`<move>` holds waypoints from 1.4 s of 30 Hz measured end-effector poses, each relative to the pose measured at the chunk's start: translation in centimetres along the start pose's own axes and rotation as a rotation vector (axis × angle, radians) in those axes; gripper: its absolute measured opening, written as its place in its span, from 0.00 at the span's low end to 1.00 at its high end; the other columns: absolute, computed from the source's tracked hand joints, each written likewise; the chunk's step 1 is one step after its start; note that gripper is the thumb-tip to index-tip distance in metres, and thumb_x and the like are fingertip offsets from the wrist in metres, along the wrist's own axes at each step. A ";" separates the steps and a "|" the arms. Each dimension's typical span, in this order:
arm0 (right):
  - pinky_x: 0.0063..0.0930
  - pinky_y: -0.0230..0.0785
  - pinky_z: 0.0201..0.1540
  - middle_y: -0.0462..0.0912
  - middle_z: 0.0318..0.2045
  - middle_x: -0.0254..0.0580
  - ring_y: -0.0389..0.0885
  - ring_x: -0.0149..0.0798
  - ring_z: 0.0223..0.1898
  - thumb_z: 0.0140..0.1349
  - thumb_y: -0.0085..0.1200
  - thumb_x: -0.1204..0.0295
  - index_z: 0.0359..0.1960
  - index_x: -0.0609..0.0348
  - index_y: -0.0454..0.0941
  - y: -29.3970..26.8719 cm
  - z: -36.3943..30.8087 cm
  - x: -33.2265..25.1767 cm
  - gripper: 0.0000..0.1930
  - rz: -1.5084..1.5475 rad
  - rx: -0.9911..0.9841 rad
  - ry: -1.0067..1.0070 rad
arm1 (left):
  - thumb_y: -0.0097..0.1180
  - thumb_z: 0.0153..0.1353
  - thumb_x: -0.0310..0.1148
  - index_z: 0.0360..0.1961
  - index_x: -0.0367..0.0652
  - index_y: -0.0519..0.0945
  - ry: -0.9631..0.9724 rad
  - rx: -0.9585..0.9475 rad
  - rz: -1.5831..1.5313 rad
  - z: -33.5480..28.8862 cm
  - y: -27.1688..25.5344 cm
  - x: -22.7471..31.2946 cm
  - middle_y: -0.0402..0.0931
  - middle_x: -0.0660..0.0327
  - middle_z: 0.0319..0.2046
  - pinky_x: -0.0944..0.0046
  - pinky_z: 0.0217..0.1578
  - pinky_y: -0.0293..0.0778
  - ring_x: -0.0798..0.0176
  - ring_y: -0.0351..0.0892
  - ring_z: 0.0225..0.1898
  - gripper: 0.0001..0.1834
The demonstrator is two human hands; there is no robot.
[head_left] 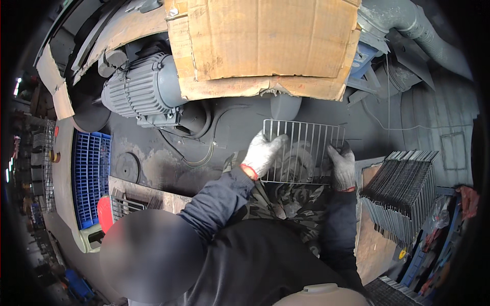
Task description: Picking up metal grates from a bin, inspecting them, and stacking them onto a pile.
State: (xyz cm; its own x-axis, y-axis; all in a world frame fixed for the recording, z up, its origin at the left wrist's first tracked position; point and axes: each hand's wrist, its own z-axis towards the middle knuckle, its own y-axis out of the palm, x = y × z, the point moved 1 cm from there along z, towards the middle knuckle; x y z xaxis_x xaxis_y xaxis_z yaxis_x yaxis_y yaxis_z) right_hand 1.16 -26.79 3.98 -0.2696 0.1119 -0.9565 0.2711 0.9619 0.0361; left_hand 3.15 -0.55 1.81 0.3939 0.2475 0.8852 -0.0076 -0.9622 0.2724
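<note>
The fingers (pixel 275 140) of the left hand (pixel 263 153) are curled over the left edge of a wire rack (pixel 306 148), the thumb side pressing against the wires, so the hand grips that edge. The right hand (pixel 342 166) closes on the rack's lower right corner in the same way, its fingers wrapped around the frame. Both hands wear pale grey work gloves with red cuffs.

The wire rack is a flat rectangular grid of thin metal rods, held level between the two hands, just above the person's lap in camouflage trousers (pixel 291 199). It sits in front of a dark, grimy machine bed (pixel 240 120).

To the right, well apart from the held rack, a stack of similar racks (pixel 403 191) leans on edge on a wooden board (pixel 372 245). Beyond the hands, a grey electric motor (pixel 140 92) lies to the upper left, partly under a large sheet of cardboard (pixel 265 46). A blue plastic crate (pixel 92 176) stands at the left, and another wire rack (pixel 125 204) lies near it on a board.
</note>
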 end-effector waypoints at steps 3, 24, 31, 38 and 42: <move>0.28 0.77 0.36 0.90 0.37 0.37 0.85 0.31 0.32 0.69 0.65 0.73 0.46 0.63 0.85 3.1 1.9 2.7 0.08 -0.073 -0.200 0.079 | 0.69 0.68 0.38 0.49 0.39 0.79 -0.130 0.133 -0.068 -2.1 -4.0 1.7 0.81 0.64 0.32 0.66 0.23 0.76 0.69 0.79 0.25 0.17; 0.32 0.81 0.35 0.90 0.40 0.46 0.90 0.40 0.38 0.71 0.62 0.66 0.52 0.59 0.81 8.1 2.5 2.7 0.14 0.416 -0.597 0.566 | 0.59 0.73 0.33 0.46 0.41 0.81 -0.481 -0.107 -0.239 0.6 -16.7 3.4 0.85 0.57 0.34 0.57 0.36 0.87 0.57 0.87 0.30 0.08; 0.29 0.75 0.30 0.88 0.33 0.39 0.85 0.35 0.28 0.67 0.64 0.60 0.43 0.62 0.87 3.0 1.4 -2.6 0.16 -0.059 -0.305 0.325 | 0.58 0.74 0.33 0.43 0.41 0.83 -0.486 -0.309 -0.327 3.3 -10.2 2.0 0.85 0.59 0.37 0.58 0.38 0.85 0.63 0.86 0.36 0.07; 0.23 0.78 0.45 0.87 0.48 0.40 0.85 0.31 0.42 0.67 0.58 0.78 0.64 0.66 0.77 -10.5 -11.1 -12.3 0.23 -0.028 0.059 -0.153 | 0.65 0.70 0.29 0.63 0.33 0.74 0.008 -0.514 0.072 -4.0 6.4 8.2 0.83 0.55 0.51 0.63 0.50 0.81 0.64 0.83 0.49 0.24; 0.27 0.79 0.48 0.87 0.50 0.41 0.86 0.34 0.44 0.63 0.60 0.81 0.68 0.65 0.75 -13.0 -17.3 -13.5 0.29 0.067 0.180 -0.443 | 0.64 0.69 0.29 0.62 0.33 0.74 0.194 -0.326 0.267 -10.0 -0.3 13.4 0.85 0.50 0.51 0.64 0.53 0.81 0.62 0.86 0.47 0.24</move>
State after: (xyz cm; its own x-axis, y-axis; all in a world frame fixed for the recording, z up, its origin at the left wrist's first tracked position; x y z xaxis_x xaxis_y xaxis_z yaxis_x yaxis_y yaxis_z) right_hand -14.72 -36.52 21.44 0.1631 0.0173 -0.9865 0.4406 0.8933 0.0885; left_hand -0.80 4.23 17.32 0.1601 0.0426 0.9862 -0.3857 -0.9169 0.1023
